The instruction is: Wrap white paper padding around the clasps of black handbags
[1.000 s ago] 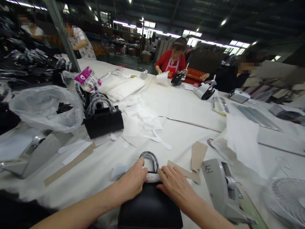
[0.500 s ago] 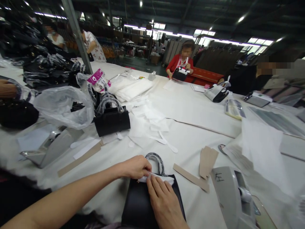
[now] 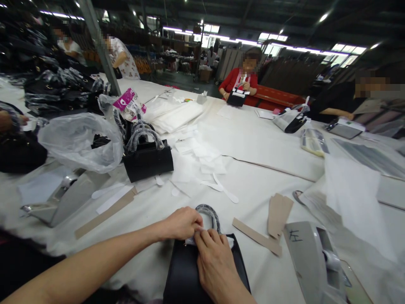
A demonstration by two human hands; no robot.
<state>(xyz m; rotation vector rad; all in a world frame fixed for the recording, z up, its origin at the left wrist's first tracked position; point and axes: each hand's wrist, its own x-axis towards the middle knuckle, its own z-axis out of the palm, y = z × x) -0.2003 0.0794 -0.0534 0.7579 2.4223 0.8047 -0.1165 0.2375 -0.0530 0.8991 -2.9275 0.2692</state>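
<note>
Handbag (image 3: 183,270), plain smooth black, at the near edge of the table (image 3: 265,143), broad face toward the wearer; inside hidden. Arched handle (image 3: 209,207) stands up, wound in clear film with dark showing through. White wrapping (image 3: 231,242) lies along the bag's top edge.

Left hand (image 3: 184,223) comes in from the left, forearm long and low, fingers curled closed, pinching the wrapping beside the handle; tips partly covered. Right hand (image 3: 213,258) lies back-up over the bag's top, fingers together and bent, tips on the wrapping next to the left hand; cannot tell whether they grip.

Grey tape dispenser (image 3: 302,259), dark mark on its side, right of the bag; brown card strips (image 3: 278,215) near it. Second tape dispenser (image 3: 76,196) well to the left.

Farther back: second black bag (image 3: 150,164), handles wrapped in film. Left of it, clear plastic sack (image 3: 76,147), mouth gaping, black pieces (image 3: 100,142) inside. Pink-and-white packet (image 3: 128,104) just behind. Beyond, far side, a co-worker in red (image 3: 232,80) holds a black-and-white bag (image 3: 236,100).
</note>
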